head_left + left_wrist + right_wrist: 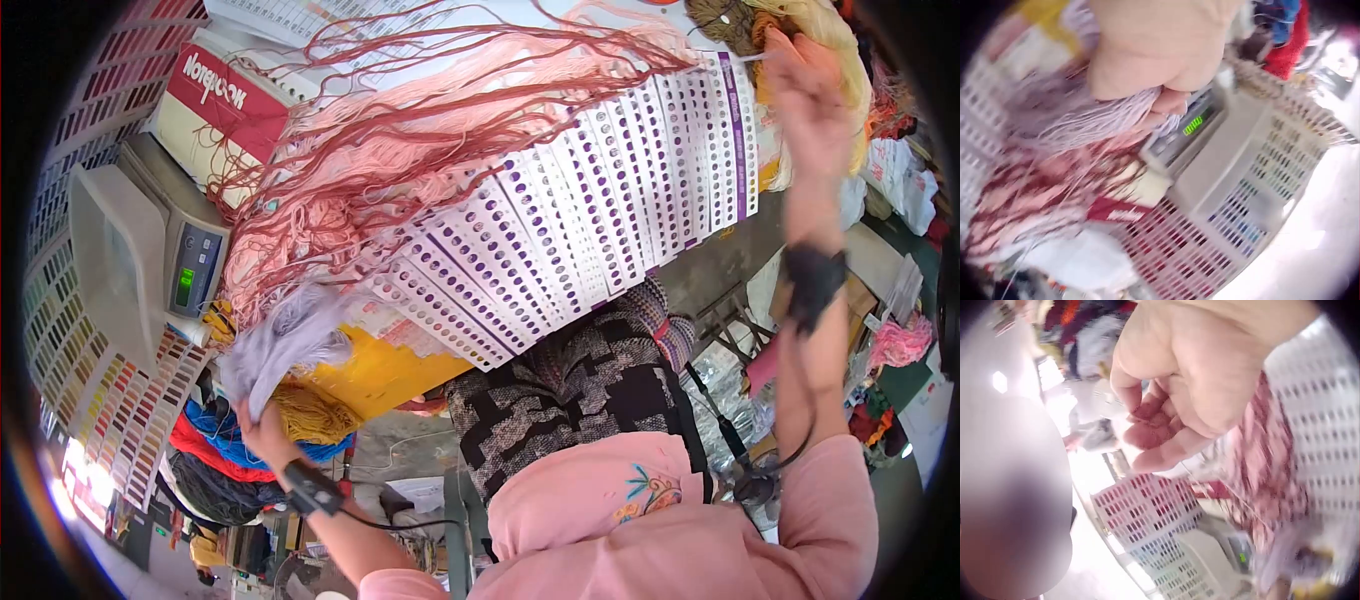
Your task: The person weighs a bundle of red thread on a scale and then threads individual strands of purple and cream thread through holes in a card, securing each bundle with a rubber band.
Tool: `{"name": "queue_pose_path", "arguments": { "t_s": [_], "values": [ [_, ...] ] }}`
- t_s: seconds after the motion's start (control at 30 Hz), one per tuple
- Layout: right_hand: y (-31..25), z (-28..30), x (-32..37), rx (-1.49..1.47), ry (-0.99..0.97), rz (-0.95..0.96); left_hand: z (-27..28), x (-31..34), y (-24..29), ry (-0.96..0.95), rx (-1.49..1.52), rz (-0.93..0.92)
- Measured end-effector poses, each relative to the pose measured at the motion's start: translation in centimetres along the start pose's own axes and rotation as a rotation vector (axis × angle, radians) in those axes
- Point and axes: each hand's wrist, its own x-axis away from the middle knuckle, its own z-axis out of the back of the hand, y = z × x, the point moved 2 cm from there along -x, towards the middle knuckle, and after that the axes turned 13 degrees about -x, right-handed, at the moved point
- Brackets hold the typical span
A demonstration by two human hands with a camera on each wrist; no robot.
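Observation:
My left hand (265, 435) grips a skein of lavender yarn (290, 340) at the left front of the table. The same lavender yarn (1094, 125) trails out from under the hand in the left wrist view. Raised at the far right, my right hand (805, 100) has its fingers curled, and the thumb (1127, 394) bends toward them. A thin pale strand (1235, 490) runs from these fingers back toward the lavender yarn. Pink yarn (420, 150) with dark rose strands lies spread across the table between the hands.
Sheets of purple colour dots (600, 190) fan across the table's front. At left stand a scale (190, 265) with a lit green display and a notebook (225, 95). Colour sample cards (130, 400) line the left side. More yarn (735, 25) lies at the back right.

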Motion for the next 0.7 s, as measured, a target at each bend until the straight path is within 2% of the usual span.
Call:
{"name": "queue_pose_path", "arguments": {
  "t_s": [0.03, 0.07, 0.13, 0.17, 0.23, 0.27, 0.3, 0.33, 0.37, 0.47, 0.57, 0.67, 0.7],
  "values": [
    [-0.6, 5.9, -2.0, -0.258, 0.019, 0.01, 0.4, 0.0, 1.5, 0.036, -0.004, -0.012],
    [-1.1, 11.7, -4.1, -0.499, 0.035, 0.025, -2.9, 2.4, 3.0, -0.003, 0.087, 0.075],
    [-3.7, 5.4, -2.2, 0.8, 0.122, 0.219, -10.0, 7.6, 3.7, -0.155, 0.129, 0.225],
    [-0.3, 4.3, -1.5, 0.868, 0.043, 0.184, -14.6, 10.5, 2.9, -0.237, 0.074, 0.272],
    [6.8, -2.7, 2.5, 0.337, 0.135, -0.308, -23.0, 15.7, 0.5, -0.327, -0.205, 0.316],
    [8.3, -6.5, 4.2, 0.052, 0.044, -0.509, -25.3, 16.3, -1.1, -0.63, -0.428, 0.097],
    [9.8, -8.6, 5.3, 0.319, -0.12, -0.349, -27.5, 17.0, -2.6, -0.871, -0.585, -0.189],
    [10.5, -10.3, 6.3, 0.268, -0.132, -0.271, -31.4, 19.5, -3.0, -0.82, -0.225, 0.428],
    [11.4, -11.5, 7.1, 0.281, -0.115, -0.223, -33.2, 20.1, -4.0, -0.797, -0.339, 0.335],
    [12.9, -12.2, 8.2, 0.616, -0.226, 0.205, -35.8, 20.4, -5.5, -0.746, -0.651, 0.075],
    [12.9, -11.5, 8.2, 0.601, -0.242, 0.204, -36.4, 19.9, -5.6, -0.734, -0.837, -0.163],
    [13.1, -11.6, 8.5, 0.609, -0.276, 0.247, -36.3, 20.1, -5.1, -0.749, -0.798, -0.174],
    [13.1, -12.1, 9.1, 0.598, -0.304, 0.248, -36.1, 19.7, -5.1, -0.793, -0.649, -0.016]
  ]
}}
